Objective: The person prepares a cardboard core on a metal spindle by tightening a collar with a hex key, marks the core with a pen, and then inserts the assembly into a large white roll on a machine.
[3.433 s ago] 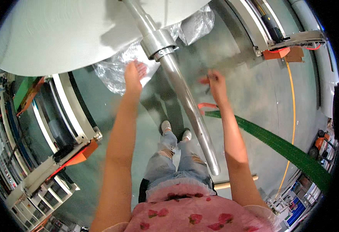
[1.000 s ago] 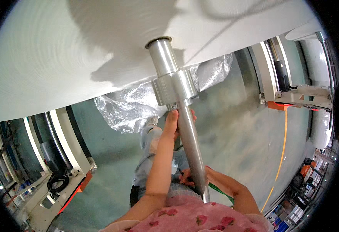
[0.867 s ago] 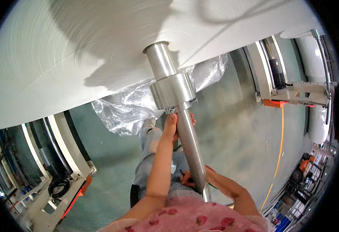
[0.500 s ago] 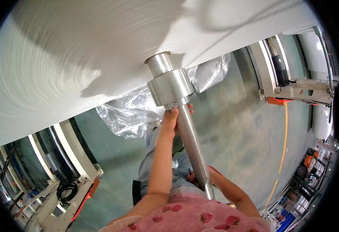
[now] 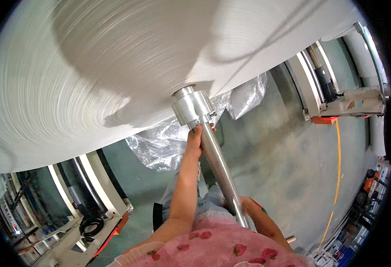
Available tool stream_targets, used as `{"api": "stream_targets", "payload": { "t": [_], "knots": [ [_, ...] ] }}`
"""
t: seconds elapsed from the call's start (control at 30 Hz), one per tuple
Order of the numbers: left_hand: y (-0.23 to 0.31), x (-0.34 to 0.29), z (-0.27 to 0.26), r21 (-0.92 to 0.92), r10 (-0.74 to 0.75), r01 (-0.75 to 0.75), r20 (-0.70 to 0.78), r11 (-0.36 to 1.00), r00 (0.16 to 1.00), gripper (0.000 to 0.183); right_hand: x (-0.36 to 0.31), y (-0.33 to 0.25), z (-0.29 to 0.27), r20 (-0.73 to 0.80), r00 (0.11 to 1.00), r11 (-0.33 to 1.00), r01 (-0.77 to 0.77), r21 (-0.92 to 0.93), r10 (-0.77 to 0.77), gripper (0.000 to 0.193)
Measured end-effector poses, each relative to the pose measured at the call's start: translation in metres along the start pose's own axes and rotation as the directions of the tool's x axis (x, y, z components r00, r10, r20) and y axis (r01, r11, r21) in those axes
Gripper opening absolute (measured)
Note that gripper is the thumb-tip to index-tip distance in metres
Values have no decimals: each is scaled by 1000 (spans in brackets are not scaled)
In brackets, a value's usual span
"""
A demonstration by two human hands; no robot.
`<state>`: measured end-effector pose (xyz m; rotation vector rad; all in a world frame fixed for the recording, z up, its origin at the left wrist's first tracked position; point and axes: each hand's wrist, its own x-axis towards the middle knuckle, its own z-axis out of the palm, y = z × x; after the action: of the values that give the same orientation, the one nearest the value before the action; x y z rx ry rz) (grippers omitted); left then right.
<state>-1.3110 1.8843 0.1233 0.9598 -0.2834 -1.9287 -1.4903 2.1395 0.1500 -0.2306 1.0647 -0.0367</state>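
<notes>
A huge white roll fills the upper view. From its core sticks a shiny metal shaft, slanting down toward my body, with a thick metal collar close to the roll's face. Just below the collar, my left hand is closed around the shaft, thumb on top near a small bolt. My right hand is beside the shaft's near end; its fingers are hidden behind the shaft, so its grip does not show.
Crinkled clear plastic sheeting hangs below the roll. White machine frames with dark cylinders stand at left and right. A yellow line runs along the green floor. An orange vehicle is far right.
The collar now sits closer to the roll's face, and less of the shaft shows between them. My right hand has come up against the shaft's right side. The view has shifted slightly.
</notes>
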Motion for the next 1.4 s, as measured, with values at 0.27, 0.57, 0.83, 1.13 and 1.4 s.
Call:
{"api": "stream_targets", "payload": {
  "t": [0.27, 0.57, 0.83, 1.13, 1.4],
  "knots": [
    [13, 11, 0, -39, 41, -42, -25, 998, 999, 58, -2, -1, -5, -89, 995, 998, 38, -56, -43, 31],
    [15, 8, 9, 168, -24, 62, -222, 984, 975, 53, 35, -23, -28, -407, 909, 963, 187, 196, -94, 48],
    [24, 27, -7, 248, 93, -25, -269, 968, 959, 53, 49, -91, 7, -138, 933, 894, 357, 269, -331, 49],
    [28, 4, 13, 300, 106, -28, -250, 954, 962, 57, 63, -75, 7, -567, 733, 927, 295, -232, -375, 56],
    [5, 13, 10, 489, 315, -92, -397, 867, 862, 47, 10, -82, -27, -551, 467, 473, -283, -834, -692, 16]
  ]
}}
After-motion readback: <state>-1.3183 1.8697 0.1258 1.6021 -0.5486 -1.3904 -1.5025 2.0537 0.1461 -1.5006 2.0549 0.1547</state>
